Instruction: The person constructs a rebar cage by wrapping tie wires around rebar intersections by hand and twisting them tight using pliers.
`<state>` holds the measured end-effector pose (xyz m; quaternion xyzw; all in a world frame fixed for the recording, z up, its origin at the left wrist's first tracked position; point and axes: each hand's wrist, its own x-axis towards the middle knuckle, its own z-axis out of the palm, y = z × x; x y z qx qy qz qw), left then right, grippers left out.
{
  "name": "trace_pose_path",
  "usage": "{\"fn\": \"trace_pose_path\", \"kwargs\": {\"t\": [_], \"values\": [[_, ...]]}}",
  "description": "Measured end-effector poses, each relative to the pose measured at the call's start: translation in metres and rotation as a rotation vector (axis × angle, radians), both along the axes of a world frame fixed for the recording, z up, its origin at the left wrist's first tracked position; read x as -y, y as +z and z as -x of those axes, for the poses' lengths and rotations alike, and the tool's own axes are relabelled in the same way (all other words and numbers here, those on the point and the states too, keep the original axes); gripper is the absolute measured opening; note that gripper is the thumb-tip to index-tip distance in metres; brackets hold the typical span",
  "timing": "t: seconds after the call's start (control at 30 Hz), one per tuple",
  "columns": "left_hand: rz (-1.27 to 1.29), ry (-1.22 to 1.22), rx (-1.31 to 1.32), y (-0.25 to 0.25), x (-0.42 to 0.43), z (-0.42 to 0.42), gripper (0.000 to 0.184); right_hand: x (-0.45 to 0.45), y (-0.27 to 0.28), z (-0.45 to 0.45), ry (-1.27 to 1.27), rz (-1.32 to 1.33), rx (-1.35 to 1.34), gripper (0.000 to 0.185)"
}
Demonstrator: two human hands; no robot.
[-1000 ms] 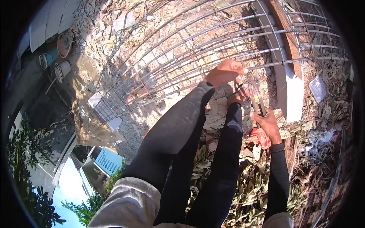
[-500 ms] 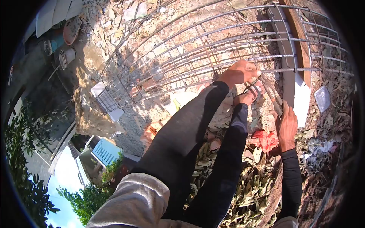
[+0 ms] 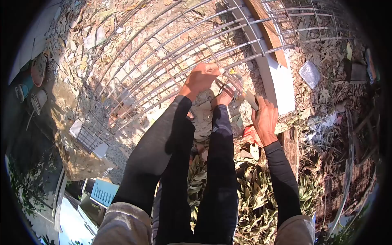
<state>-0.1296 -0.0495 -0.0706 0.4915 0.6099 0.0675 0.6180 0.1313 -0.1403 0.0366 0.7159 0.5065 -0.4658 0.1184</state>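
My left hand (image 3: 201, 81) is closed at the near bar of a long steel rebar cage (image 3: 179, 57), its thumb and fingers pinched around the bar. A thin tie wire there is too small to make out. My right hand (image 3: 266, 118) wraps around the handles of a pair of pincers (image 3: 245, 93). The pincers slant up and left, their far end meeting the bar beside my left fingertips. That jaw end is partly hidden, so I cannot tell whether it grips anything. Below, between my hands, is my sandalled foot (image 3: 223, 98).
A wooden beam (image 3: 267, 30) and a pale board (image 3: 281, 87) support the cage at right. Dry leaves (image 3: 257, 196), rubble and a red plastic scrap (image 3: 250, 134) cover the ground. A clear plastic container (image 3: 309, 74) lies right; buckets (image 3: 38, 100) stand far left.
The view has turned and shifted, so the cage, boards and both hands appear further left. Both hands keep their hold, and the pincers lie at a flatter slant in view.
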Motion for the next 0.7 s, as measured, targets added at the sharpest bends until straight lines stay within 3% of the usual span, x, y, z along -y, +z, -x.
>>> {"fn": "trace_pose_path", "kwargs": {"t": [0.03,0.07,0.17,0.2,0.3,0.37,0.43,0.47,0.57,0.63,0.7], "values": [[-0.161,-0.003,-0.132,0.007,0.004,-0.003,0.044,-0.004,0.002,0.000,-0.048,0.097,-0.030,0.024],[-0.536,0.049,-0.240,0.018,0.014,-0.009,0.047,-0.001,0.005,0.001,-0.322,0.289,-0.263,0.024],[-0.091,0.498,-0.189,0.121,0.018,-0.042,0.052,0.010,0.018,0.002,-1.143,0.837,-0.978,0.031],[0.039,0.338,-0.151,0.128,0.031,-0.038,0.063,0.009,0.016,0.002,-0.779,0.773,-0.810,0.034],[0.039,0.079,-0.205,0.144,0.088,-0.035,0.077,0.035,0.020,0.029,-0.208,0.078,-0.373,0.035],[0.219,0.223,-0.033,0.162,0.090,-0.046,0.077,0.043,0.037,0.040,-0.290,0.054,-0.229,0.033],[0.749,0.601,0.359,0.193,0.067,-0.052,0.077,0.050,0.047,0.038,-0.304,0.067,-0.114,0.032],[0.990,0.749,0.533,0.180,0.074,-0.048,0.075,0.051,0.051,0.035,-0.285,0.002,-0.101,0.032],[1.094,0.990,1.136,0.178,0.081,-0.049,0.077,0.058,0.063,0.017,-0.235,-0.129,-0.081,0.032],[1.083,0.890,1.065,0.183,0.072,-0.058,0.069,0.069,0.058,0.002,-0.206,-0.143,-0.103,0.033],[1.081,0.722,0.885,0.185,0.067,-0.066,0.063,0.075,0.055,-0.014,-0.194,-0.091,-0.218,0.050]]}}
